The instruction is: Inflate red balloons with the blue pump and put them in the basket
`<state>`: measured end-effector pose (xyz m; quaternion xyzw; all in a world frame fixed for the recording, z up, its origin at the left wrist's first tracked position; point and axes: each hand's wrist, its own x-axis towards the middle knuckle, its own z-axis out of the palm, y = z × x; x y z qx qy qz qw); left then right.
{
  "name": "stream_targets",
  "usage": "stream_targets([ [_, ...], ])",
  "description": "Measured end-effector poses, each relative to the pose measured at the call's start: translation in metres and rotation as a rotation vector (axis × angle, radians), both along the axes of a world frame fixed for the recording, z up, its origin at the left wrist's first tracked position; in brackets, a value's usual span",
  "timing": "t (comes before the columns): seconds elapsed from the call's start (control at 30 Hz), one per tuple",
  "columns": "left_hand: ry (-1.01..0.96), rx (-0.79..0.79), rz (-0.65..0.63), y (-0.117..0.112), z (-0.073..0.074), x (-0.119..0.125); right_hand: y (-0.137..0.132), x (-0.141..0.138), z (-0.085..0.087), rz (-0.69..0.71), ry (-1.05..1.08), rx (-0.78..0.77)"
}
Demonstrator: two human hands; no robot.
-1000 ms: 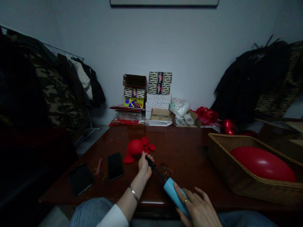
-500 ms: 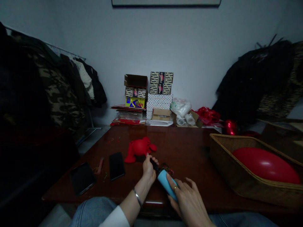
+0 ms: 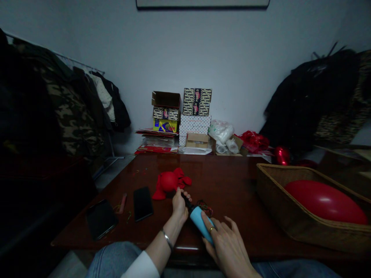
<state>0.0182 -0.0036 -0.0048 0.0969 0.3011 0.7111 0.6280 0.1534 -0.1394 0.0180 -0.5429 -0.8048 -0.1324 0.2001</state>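
My left hand (image 3: 179, 204) is closed around the black nozzle end of a hand pump, right where it meets a small red balloon (image 3: 169, 182) that is partly inflated on the dark wooden table (image 3: 232, 181). My right hand (image 3: 224, 242) grips the light-blue pump handle (image 3: 199, 222), which sits pushed in close to my left hand. A few coloured rubber bands (image 3: 205, 207) lie just beyond the pump.
A black phone (image 3: 143, 202), a dark tablet (image 3: 101, 218) and a pink pen (image 3: 122, 202) lie at the left. A wicker basket (image 3: 278, 200) with a large red balloon (image 3: 324, 201) stands at the right. Boxes (image 3: 193, 116), bags and red ribbon line the far edge.
My right hand has pushed the blue handle forward toward my left hand, hiding the black rod. The small red balloon looks slightly fuller.
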Motion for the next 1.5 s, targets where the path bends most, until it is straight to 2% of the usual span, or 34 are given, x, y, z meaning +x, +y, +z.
stream_targets([
  [0.23,0.038,0.013,0.025,0.009,-0.003,-0.009,-0.011,0.021,-0.009,0.025,-0.021,0.057],
  [0.43,0.049,-0.003,0.05,0.017,-0.003,-0.019,-0.024,0.046,-0.014,0.116,-0.103,0.125],
  [0.53,0.044,-0.017,0.044,0.016,-0.002,-0.018,-0.026,0.051,-0.014,0.126,-0.125,0.112],
  [0.8,0.04,0.009,0.022,0.005,0.002,-0.01,-0.019,0.032,-0.017,0.045,-0.066,0.09],
  [1.03,0.018,-0.006,0.002,0.002,-0.002,-0.001,-0.009,0.015,-0.01,0.005,0.024,-0.013],
  [1.33,0.01,-0.008,-0.037,-0.002,-0.006,0.005,0.005,-0.001,0.0,-0.03,-0.017,-0.098],
  [1.5,0.035,-0.022,-0.036,0.001,-0.006,0.004,0.006,-0.004,-0.001,-0.04,-0.012,-0.123],
])
